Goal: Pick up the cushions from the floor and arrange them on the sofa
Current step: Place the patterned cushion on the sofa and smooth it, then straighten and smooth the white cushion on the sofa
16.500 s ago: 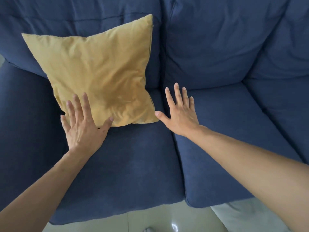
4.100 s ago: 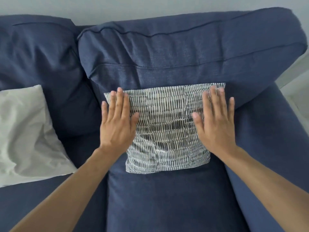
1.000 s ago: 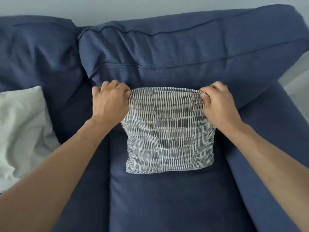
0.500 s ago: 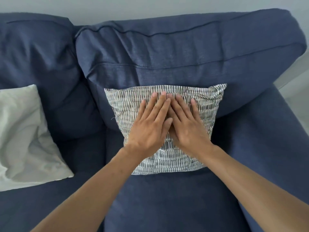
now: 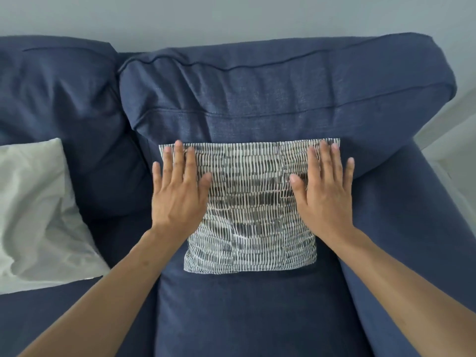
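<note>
A black-and-white patterned cushion (image 5: 251, 207) leans upright against the back of the dark blue sofa (image 5: 257, 313), on its right-hand seat. My left hand (image 5: 180, 191) lies flat on the cushion's left edge, fingers spread. My right hand (image 5: 323, 191) lies flat on its right edge, fingers spread too. Neither hand grips anything. A plain white cushion (image 5: 36, 215) rests on the seat to the left, partly cut off by the frame edge.
The sofa's right armrest (image 5: 417, 228) runs along the right side, with pale floor (image 5: 453, 140) beyond it. A grey wall (image 5: 231, 19) stands behind the sofa back. The seat in front of the patterned cushion is bare blue fabric.
Half a second ago both hands lay together on the middle of the patterned cushion. They have slid apart to its left and right edges. The cushion stays in place.
</note>
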The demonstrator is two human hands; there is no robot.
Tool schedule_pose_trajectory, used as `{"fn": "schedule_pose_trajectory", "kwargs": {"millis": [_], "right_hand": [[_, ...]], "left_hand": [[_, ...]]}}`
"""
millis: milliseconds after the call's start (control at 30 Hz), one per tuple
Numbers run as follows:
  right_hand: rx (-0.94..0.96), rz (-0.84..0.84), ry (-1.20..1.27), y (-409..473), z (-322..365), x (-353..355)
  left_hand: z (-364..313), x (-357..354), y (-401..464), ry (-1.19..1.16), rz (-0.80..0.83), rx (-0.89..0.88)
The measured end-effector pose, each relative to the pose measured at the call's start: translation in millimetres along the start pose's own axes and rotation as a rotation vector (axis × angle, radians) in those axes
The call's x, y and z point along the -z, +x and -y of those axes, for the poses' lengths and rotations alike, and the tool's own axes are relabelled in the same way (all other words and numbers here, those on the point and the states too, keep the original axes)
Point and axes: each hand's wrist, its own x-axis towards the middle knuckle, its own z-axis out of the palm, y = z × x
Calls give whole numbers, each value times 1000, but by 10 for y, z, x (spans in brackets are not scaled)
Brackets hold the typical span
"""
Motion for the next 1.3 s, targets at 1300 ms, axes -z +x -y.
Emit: {"fn": "schedule_pose_trajectory", "kwargs": {"millis": [1300], "right_hand": [[151, 336, 88, -911, 3546, 138]], "left_hand": [[2889, 1634, -2159, 53, 83, 308]]}}
